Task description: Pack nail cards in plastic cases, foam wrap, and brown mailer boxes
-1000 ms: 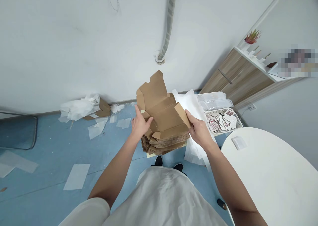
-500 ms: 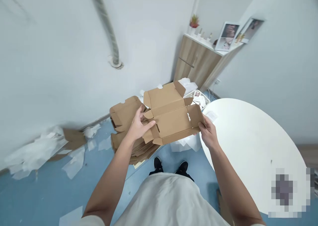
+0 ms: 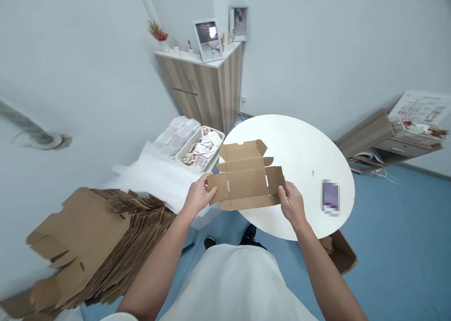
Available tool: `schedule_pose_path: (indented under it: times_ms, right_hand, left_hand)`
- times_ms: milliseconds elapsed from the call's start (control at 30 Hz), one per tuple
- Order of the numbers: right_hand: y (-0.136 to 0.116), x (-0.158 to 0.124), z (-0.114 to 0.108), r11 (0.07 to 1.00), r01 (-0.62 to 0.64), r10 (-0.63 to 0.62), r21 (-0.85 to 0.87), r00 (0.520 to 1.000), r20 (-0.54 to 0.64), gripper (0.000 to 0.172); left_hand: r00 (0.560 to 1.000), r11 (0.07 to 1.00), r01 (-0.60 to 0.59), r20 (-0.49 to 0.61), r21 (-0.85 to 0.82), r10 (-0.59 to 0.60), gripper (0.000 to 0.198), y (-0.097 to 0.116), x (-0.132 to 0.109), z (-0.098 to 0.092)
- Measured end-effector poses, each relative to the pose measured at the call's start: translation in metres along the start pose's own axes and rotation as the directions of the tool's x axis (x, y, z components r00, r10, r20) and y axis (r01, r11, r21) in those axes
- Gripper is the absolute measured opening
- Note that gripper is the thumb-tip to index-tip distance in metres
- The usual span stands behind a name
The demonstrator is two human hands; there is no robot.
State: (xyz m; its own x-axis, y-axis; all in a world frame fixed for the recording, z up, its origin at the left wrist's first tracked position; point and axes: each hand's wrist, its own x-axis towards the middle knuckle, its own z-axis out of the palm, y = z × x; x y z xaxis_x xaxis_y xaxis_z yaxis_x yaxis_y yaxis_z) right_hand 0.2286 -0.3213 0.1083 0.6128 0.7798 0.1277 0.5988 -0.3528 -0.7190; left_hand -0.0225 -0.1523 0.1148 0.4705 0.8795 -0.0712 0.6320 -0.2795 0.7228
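Between my two hands is an unfolded cardboard box (image 3: 246,183), brown, with its flaps spread and slots near both ends. My left hand (image 3: 198,194) grips the left end flap, thumb on top and fingers beneath. At the opposite end, my right hand (image 3: 291,201) pinches the right flap the same way. The cardboard is held in the air, partly over the near left edge of a round white table (image 3: 299,147). To the left lies a large stack of flat cardboard boxes (image 3: 102,231).
A white basket (image 3: 221,135) of printed cards stands beside clear plastic containers (image 3: 176,133) and white foam sheeting (image 3: 151,170). Behind is a wooden cabinet (image 3: 197,86). A blurred purple item (image 3: 330,196) lies on the table; an open carton (image 3: 340,253) sits below its edge.
My view and body have turned right, toward the round table. My left hand has moved onto the box's left end flap and closed on it; my right hand keeps its hold.
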Motion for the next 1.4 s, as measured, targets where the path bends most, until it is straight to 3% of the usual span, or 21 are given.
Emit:
schedule_pose_path:
  times_ms: [133, 233, 400, 533, 700, 900, 1033, 1133, 1200, 1267, 1333, 1400]
  right_hand:
    - [0.046, 0.001, -0.023, 0.981, -0.019, 0.016, -0.192, 1.000, -0.019, 0.039]
    - [0.076, -0.005, -0.029, 0.970, -0.058, 0.068, -0.235, 0.997, 0.034, 0.049]
    - [0.115, -0.019, -0.020, 0.957, -0.203, 0.229, -0.207, 0.967, 0.112, 0.052]
    - [0.132, -0.025, -0.007, 0.934, -0.334, 0.354, -0.128, 0.916, 0.189, 0.053]
    - [0.137, -0.028, 0.006, 0.881, -0.460, 0.473, -0.112, 0.859, 0.196, 0.053]
    - [0.137, -0.027, 0.016, 0.819, -0.540, 0.561, -0.197, 0.824, 0.075, 0.047]
    - [0.136, -0.026, 0.019, 0.736, -0.610, 0.637, -0.293, 0.771, -0.002, 0.046]
    - [0.135, -0.023, 0.018, 0.712, -0.601, 0.621, -0.363, 0.780, -0.075, 0.051]
    - [0.135, -0.015, 0.016, 0.713, -0.581, 0.584, -0.393, 0.802, -0.126, 0.054]
    - [0.137, 0.000, 0.012, 0.734, -0.555, 0.550, -0.393, 0.824, -0.136, 0.053]
    - [0.141, 0.021, 0.008, 0.785, -0.515, 0.525, -0.346, 0.848, -0.071, 0.050]
    - [0.150, 0.044, 0.005, 0.834, -0.493, 0.511, -0.247, 0.859, 0.011, 0.048]
  left_hand:
    - [0.993, 0.984, -0.098, 0.076, 0.147, 0.088, 0.048, 0.037, 0.018, 0.048]
    - [0.986, 0.978, -0.114, 0.137, 0.176, 0.091, 0.054, 0.049, 0.030, 0.086]
    - [0.975, 0.978, -0.102, 0.212, 0.182, 0.063, 0.067, 0.044, 0.047, 0.138]
    - [0.948, 0.975, -0.147, 0.305, 0.169, 0.090, 0.067, 0.030, 0.057, 0.165]
    - [0.920, 0.976, -0.165, 0.378, 0.144, 0.099, 0.066, 0.016, 0.069, 0.183]
    - [0.854, 0.991, -0.130, 0.513, 0.042, 0.090, 0.069, 0.011, 0.076, 0.190]
    - [0.880, 0.977, -0.193, 0.457, 0.092, 0.131, 0.075, 0.015, 0.074, 0.189]
    - [0.883, 0.914, -0.338, 0.413, 0.223, 0.225, 0.075, 0.022, 0.069, 0.186]
    - [0.811, 0.839, -0.472, 0.505, 0.269, 0.294, 0.074, 0.027, 0.065, 0.185]
    - [0.692, 0.763, -0.594, 0.644, 0.253, 0.325, 0.075, 0.029, 0.059, 0.186]
    - [0.592, 0.707, -0.667, 0.741, 0.233, 0.315, 0.080, 0.028, 0.054, 0.191]
    - [0.554, 0.668, -0.702, 0.779, 0.247, 0.293, 0.091, 0.026, 0.049, 0.198]
